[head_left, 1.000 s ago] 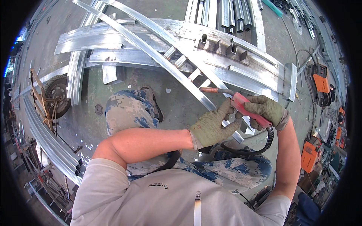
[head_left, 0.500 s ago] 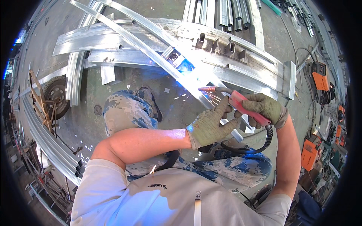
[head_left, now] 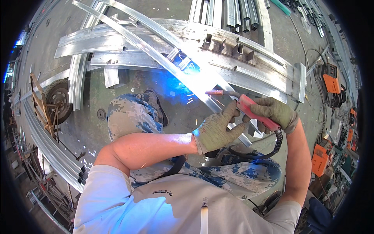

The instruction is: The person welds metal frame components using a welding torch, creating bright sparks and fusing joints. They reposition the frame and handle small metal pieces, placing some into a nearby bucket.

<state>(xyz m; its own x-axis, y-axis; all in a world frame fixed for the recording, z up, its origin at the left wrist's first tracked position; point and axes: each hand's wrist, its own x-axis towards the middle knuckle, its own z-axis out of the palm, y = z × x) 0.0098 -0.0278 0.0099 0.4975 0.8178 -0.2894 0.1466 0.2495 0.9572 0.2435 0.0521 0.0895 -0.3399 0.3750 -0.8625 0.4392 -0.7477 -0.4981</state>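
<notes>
My right hand [head_left: 278,113], in an olive work glove, is wrapped round the red handle of a welding torch [head_left: 249,106]. A black cable curves down from the handle. The torch nozzle points left at a glaring arc on a pair of long galvanized steel channels [head_left: 156,54], and the glare hides the weld spot. My left hand [head_left: 218,132], gloved alike, lies across the near end of the channels with its fingers spread. Its fingertips are close to the front of the torch handle. Short metal pieces [head_left: 184,63] sit between the two channels beyond the arc.
Wide steel beams [head_left: 128,59] lie crosswise under the channels, with short square tubes [head_left: 238,49] on them. Orange-and-black machines [head_left: 331,80] stand at right. A wheeled cart [head_left: 58,99] is at left. Tube stacks [head_left: 243,15] lie at the far side. A cigarette [head_left: 204,218] shows at the lower edge.
The blue glow has spread left below the channels, and fewer sparks fly from the arc. Both hands and the torch stay almost in place.
</notes>
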